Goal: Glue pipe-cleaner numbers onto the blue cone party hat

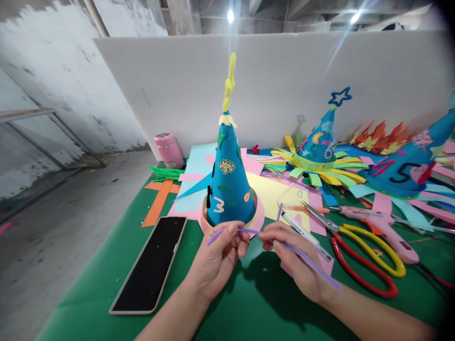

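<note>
A purple pipe cleaner [250, 230] runs across between my two hands over the table. My left hand [222, 248] pinches it near one end, thumb on top. Fingers closed, my right hand [293, 258] grips it further along, and the long tail lies back over the wrist. Just beyond the hands stands a blue paper cone hat [232, 184] on a pink brim, with a yellow twisted piece [230, 83] rising from its tip. A white pen [305, 234] lies beside my right hand.
A phone [149, 265] lies left. Scissors [355, 237] and a pink glue gun [394, 232] lie right. Behind are a pink bottle [168, 150], green pipe cleaners [165, 174], a star-topped cone hat [318, 137] and another blue hat [401, 161]. A white board [284, 80] stands at the back.
</note>
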Demonstrator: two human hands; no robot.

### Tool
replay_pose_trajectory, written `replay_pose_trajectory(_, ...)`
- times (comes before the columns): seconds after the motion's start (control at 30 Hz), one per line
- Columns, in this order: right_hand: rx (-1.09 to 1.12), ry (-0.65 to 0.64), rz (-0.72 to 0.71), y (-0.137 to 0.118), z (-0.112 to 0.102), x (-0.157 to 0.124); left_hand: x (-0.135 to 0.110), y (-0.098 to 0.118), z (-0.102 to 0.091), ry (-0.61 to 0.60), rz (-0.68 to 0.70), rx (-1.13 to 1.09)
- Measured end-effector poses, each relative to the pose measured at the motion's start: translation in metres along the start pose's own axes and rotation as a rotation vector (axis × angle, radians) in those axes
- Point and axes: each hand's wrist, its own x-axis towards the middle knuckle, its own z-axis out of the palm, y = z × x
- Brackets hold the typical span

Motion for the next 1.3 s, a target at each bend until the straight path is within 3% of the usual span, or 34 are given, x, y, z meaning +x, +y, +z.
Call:
replay_pose_trajectory(0.17,0.558,0.179,0.366,0.011,0.004,0.003,-0.003,0.002,0.000,-0.068,-0.016,0.019)
replay_pose_trajectory(0.3,0.717,0.258,0.504,0.012,0.003,0.008,-0.004,0.001,0.002,-0.121,-0.055,0.159)
replay_pose_trajectory(0.47,0.528,0.238,0.515,0.011,-0.004,0.012,-0.005,-0.002,0.002,-0.187,-0.137,0.405)
replay_pose_trajectory(0.67,0.067,-0.049,0.360,0.000,-0.007,0.011,-0.010,-0.005,0.005,-0.312,-0.303,0.700)
replay_pose_trajectory(0.8,0.026,-0.242,0.260,-0.010,-0.003,0.009,-0.013,-0.007,0.008,-0.396,-0.371,0.818)
replay_pose_trajectory(0.93,0.053,-0.308,0.252,-0.012,-0.002,0.007,-0.012,-0.011,0.007,-0.408,-0.363,0.876)
replay_pose_trajectory(1.03,0.061,-0.254,0.283,-0.008,-0.002,0.006,-0.010,-0.014,0.005,-0.385,-0.348,0.875)
replay_pose_trajectory(1.2,0.066,0.006,0.349,0.001,-0.002,0.008,-0.006,-0.015,0.005,-0.251,-0.256,0.720)
replay_pose_trajectory(1.3,0.113,0.068,0.339,0.005,-0.003,0.010,-0.004,-0.017,0.003,-0.175,-0.218,0.637)
